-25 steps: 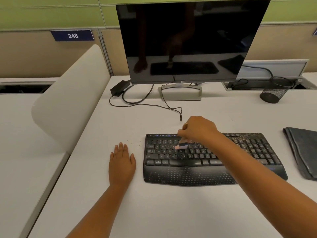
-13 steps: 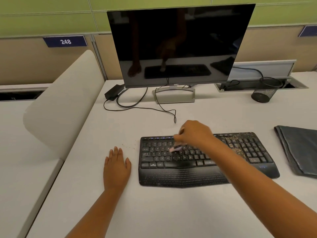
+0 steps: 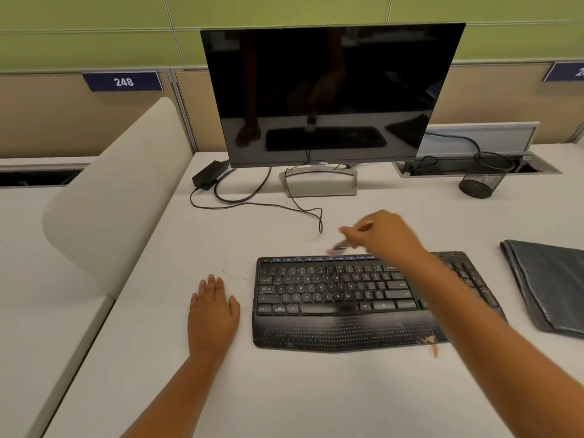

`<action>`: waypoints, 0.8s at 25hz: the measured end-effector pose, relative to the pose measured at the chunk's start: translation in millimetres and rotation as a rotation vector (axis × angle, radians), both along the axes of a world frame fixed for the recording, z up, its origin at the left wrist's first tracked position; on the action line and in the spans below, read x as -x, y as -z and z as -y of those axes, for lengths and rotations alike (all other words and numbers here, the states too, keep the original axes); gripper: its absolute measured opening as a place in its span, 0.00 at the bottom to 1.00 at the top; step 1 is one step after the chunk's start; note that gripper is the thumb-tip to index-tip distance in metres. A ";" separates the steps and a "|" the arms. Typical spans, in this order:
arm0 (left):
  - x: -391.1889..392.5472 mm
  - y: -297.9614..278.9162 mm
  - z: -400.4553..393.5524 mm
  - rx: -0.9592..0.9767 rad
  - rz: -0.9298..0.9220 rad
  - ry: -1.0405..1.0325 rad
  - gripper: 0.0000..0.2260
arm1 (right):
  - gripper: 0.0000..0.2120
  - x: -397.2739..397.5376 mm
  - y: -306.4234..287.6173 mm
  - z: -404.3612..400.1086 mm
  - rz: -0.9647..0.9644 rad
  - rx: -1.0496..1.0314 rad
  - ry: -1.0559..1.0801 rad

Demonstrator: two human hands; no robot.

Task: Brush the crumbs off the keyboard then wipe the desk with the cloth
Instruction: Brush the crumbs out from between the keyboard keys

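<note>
Right hand [image 3: 387, 235] pinches the brush [image 3: 339, 248] at the keyboard's [image 3: 331, 298] far edge; I'd sweep next the crumbed keys right of that grip.

Green wall [image 3: 94, 33]; tan partition [image 3: 47, 121]; white divider [image 3: 104, 210].

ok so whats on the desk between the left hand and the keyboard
In the head view, a narrow strip of desk separates the left hand from the keyboard; it looks bare, with scattered crumbs just beyond it.
</note>
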State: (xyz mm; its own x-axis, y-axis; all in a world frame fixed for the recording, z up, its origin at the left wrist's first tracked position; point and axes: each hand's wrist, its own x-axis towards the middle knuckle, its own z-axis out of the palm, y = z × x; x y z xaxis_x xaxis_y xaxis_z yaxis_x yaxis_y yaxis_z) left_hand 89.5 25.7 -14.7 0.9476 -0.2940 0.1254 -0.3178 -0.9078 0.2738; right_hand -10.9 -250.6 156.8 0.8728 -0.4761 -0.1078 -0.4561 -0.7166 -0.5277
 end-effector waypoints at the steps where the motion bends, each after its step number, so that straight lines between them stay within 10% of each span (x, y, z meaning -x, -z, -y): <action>1: -0.1 0.1 0.2 -0.001 -0.001 0.000 0.30 | 0.14 -9.5 4.8 -23.3 0.055 -0.056 -0.066; 8: -0.3 -0.8 -1.0 -0.032 0.005 0.010 0.31 | 0.15 -53.5 55.0 -105.3 0.057 -0.013 -0.236; 20: -0.2 0.2 -2.0 -0.023 0.002 0.012 0.34 | 0.12 27.0 26.5 59.1 -0.191 0.273 0.327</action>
State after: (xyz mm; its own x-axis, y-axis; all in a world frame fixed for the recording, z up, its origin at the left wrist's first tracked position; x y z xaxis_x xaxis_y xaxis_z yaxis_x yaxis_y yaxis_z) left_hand 89.7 27.7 -15.0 0.9438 -0.3078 0.1201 -0.3289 -0.9100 0.2524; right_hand -37.9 -309.7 130.3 0.6492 -0.7559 -0.0843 -0.7515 -0.6204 -0.2244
